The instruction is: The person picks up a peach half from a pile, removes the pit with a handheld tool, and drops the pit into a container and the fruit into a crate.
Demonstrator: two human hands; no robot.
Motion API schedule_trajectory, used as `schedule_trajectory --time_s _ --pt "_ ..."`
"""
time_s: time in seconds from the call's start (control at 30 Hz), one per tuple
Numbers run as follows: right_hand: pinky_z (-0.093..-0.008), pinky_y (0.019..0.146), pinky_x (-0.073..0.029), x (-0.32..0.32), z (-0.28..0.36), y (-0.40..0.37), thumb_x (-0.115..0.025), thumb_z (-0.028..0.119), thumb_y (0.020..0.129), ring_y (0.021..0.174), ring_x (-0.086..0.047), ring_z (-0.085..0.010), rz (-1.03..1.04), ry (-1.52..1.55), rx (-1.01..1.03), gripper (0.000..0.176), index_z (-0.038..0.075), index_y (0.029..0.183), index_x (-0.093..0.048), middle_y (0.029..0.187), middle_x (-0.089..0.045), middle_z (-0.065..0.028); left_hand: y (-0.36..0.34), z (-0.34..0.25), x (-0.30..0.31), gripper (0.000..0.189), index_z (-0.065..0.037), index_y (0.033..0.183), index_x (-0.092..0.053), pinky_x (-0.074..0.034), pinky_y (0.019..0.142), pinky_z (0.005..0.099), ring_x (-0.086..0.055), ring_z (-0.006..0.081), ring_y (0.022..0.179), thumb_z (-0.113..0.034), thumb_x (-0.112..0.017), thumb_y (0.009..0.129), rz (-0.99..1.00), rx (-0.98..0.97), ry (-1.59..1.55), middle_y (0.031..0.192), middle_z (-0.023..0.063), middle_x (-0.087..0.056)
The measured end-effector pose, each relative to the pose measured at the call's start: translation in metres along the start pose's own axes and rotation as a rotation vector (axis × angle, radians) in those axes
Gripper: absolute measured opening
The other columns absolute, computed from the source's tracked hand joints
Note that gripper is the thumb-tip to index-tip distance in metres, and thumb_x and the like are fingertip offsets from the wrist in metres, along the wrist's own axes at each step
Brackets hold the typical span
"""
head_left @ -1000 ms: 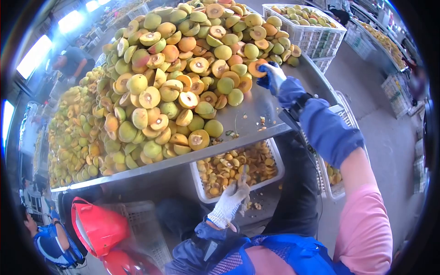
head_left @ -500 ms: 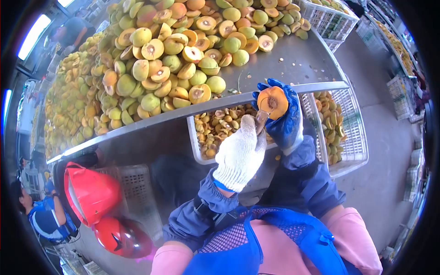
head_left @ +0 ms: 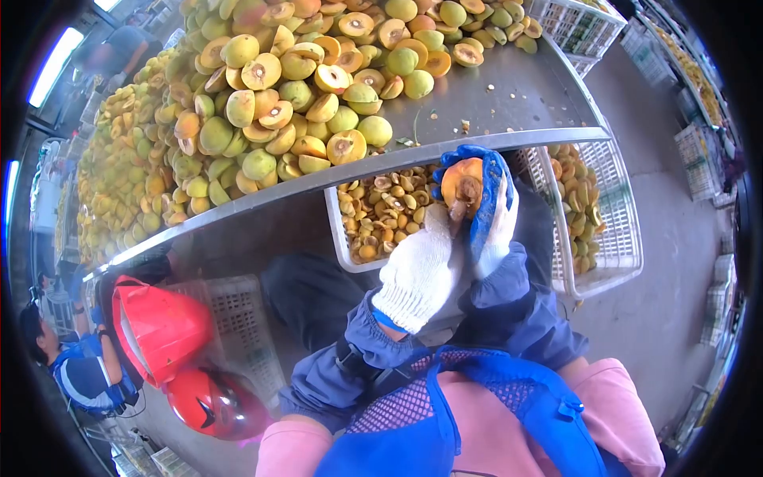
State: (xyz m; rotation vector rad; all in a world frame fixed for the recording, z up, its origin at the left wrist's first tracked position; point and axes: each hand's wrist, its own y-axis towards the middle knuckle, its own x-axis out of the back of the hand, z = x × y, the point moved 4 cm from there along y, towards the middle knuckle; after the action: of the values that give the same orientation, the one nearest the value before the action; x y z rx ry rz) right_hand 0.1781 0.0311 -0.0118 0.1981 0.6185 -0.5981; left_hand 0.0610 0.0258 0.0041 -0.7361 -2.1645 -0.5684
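Note:
My left hand (head_left: pixel 421 270), in a white knit glove, is closed on a small tool (head_left: pixel 458 210), mostly hidden by the glove. The tool's tip is at the brown pit area of a halved orange fruit (head_left: pixel 461 181). Around that half curl the fingers of my right hand (head_left: pixel 491 208), in a blue-coated glove. Both hands are just below the metal table's edge (head_left: pixel 366 165). Beneath them, a white crate (head_left: pixel 342 238) holds small brownish-yellow pieces. Piled on the table are many halved fruits (head_left: pixel 262 119).
At the right stands a white crate (head_left: pixel 624 215) of fruit halves. A red bag (head_left: pixel 163 326) and a red helmet (head_left: pixel 211 405) lie lower left, near another crate (head_left: pixel 246 318). A person in blue (head_left: pixel 87 370) is at the far left. More crates (head_left: pixel 584 28) stand upper right.
The fruit half has tilted and moved slightly down and left with my right hand, which has turned side-on. The tool tip now sits at the pit area. Small debris has appeared on the table.

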Motion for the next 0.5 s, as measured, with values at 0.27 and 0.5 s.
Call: schedule_trajectory --time_s 0.27,0.5 --pt "-0.0267 0.070 -0.053 -0.004 0.004 0.014 -0.052 0.021 0.100 0.076 -0.065 -0.0146 0.017 -0.198 0.044 0.026 -0.003 0.099 -0.063 0.089 -0.068 -0.0095 0.002 0.008 0.001 0.051 0.006 0.130 -0.043 -0.051 0.075 0.0438 -0.061 0.0399 0.091 -0.012 -0.059 0.085 0.130 0.016 -0.172 0.110 0.0286 -0.055" --pt "-0.0302 0.060 -0.054 0.010 -0.024 0.024 -0.051 0.033 0.099 0.065 -0.063 -0.0197 0.002 -0.226 -0.146 0.037 -0.003 0.097 -0.063 0.081 -0.066 -0.0133 -0.006 0.033 -0.017 0.057 0.002 0.142 -0.035 -0.046 0.094 0.0323 -0.050 0.0205 0.114 -0.018 -0.054 0.092 0.390 0.495 -1.157 0.125 0.0117 -0.053"
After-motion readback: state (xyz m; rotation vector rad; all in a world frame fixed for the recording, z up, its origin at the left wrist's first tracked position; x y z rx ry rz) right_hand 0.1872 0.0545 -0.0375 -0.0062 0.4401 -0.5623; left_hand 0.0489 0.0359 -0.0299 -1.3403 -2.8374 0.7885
